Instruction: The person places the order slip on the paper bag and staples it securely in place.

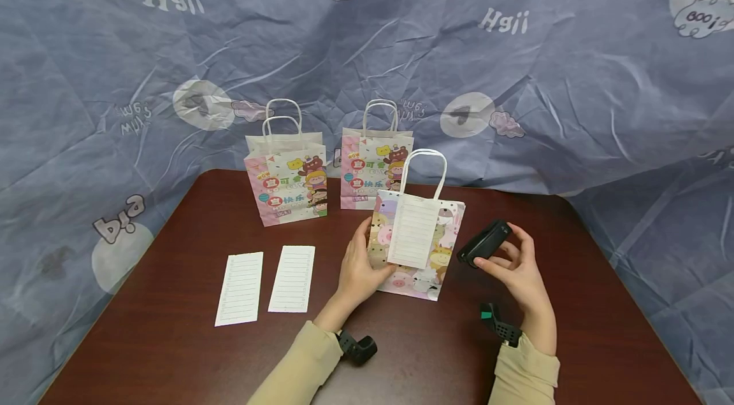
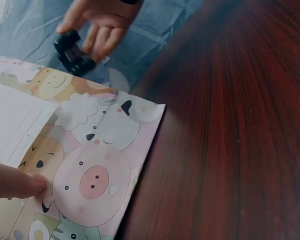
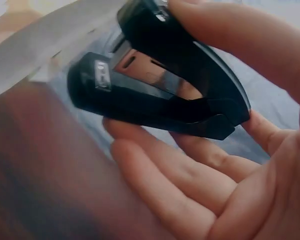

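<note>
My left hand (image 1: 358, 270) grips the left edge of a paper gift bag (image 1: 443, 257) printed with cartoon animals, its thumb across the front. A lined paper slip (image 1: 414, 232) lies against the upper front of this bag, below the white twisted handles. In the left wrist view, a fingertip (image 2: 36, 184) presses on the print next to a pink pig. To the right of the bag, my right hand (image 1: 523, 274) holds a black stapler (image 1: 485, 243) between thumb and fingers. The right wrist view shows the stapler (image 3: 155, 107) with its arms spread apart, close to the bag's edge.
Two more gift bags stand behind, one at the left (image 1: 287, 185) and one at the back middle (image 1: 357, 195). Two lined slips, one farther left (image 1: 239, 289) and one nearer (image 1: 292, 279), lie on the dark wooden table (image 1: 172, 354). A blue-grey printed cloth (image 1: 367, 42) hangs behind.
</note>
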`<state>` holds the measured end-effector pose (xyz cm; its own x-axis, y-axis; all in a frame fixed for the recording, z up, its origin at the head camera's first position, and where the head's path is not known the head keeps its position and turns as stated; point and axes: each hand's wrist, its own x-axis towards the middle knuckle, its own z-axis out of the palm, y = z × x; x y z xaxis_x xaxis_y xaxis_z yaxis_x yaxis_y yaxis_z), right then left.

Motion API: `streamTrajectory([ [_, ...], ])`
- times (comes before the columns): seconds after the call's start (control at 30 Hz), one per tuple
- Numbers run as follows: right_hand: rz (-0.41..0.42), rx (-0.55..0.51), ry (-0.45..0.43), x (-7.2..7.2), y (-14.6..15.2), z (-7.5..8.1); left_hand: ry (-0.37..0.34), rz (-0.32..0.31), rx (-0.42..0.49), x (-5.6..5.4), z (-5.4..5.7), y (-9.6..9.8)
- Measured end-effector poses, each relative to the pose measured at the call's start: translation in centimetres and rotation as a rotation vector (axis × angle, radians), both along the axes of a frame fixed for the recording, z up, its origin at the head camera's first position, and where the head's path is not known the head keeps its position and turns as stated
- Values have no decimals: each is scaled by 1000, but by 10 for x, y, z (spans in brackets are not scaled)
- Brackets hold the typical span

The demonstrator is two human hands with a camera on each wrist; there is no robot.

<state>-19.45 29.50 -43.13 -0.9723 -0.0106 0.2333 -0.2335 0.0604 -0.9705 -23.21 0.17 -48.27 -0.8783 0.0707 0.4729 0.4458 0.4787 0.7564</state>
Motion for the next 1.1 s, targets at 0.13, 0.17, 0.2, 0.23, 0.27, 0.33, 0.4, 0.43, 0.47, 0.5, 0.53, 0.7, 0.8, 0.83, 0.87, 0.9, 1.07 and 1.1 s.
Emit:
streamTrajectory([
  [0.13,-17,91,-78,-3,6,-13,-15,8,51,-7,0,7],
  [0.17,-14,106,-96,-4,7,-15,-23,13,64,-8,0,9],
  [0.2,-9,118,-111,-4,8,-18,-30,18,75,-10,0,11],
  [0.23,-1,123,-125,-5,9,-21,-35,23,84,-12,-1,13],
  [0.27,7,128,-135,-6,11,-23,-38,25,94,-13,0,15],
  [0.33,25,131,-151,-7,13,-27,-50,31,106,-16,0,19],
  [0.4,31,154,-162,-8,15,-30,-51,40,109,-19,-1,23],
  [0.43,31,169,-169,-9,16,-32,-51,45,107,-21,-1,26],
  [0.47,34,186,-178,-9,17,-33,-50,50,105,-22,-1,28],
  [0.5,38,201,-189,-9,17,-34,-47,56,101,-24,-1,30],
  [0.53,45,216,-200,-9,18,-35,-48,61,94,-25,-2,32],
  [0.7,100,209,-243,-9,22,-39,-58,55,60,-32,-2,40],
  [0.8,122,196,-255,-9,23,-40,-91,46,45,-38,-2,44],
  [0.83,120,198,-260,-10,24,-41,-101,45,42,-40,-3,45],
  [0.87,120,199,-262,-10,25,-42,-113,42,40,-42,-4,46],
  [0.9,118,201,-267,-11,26,-43,-122,42,38,-44,-5,46],
  [1.07,107,201,-301,-14,29,-51,-136,44,40,-51,-13,49],
  [1.1,106,199,-302,-15,30,-52,-138,49,39,-52,-15,50],
])
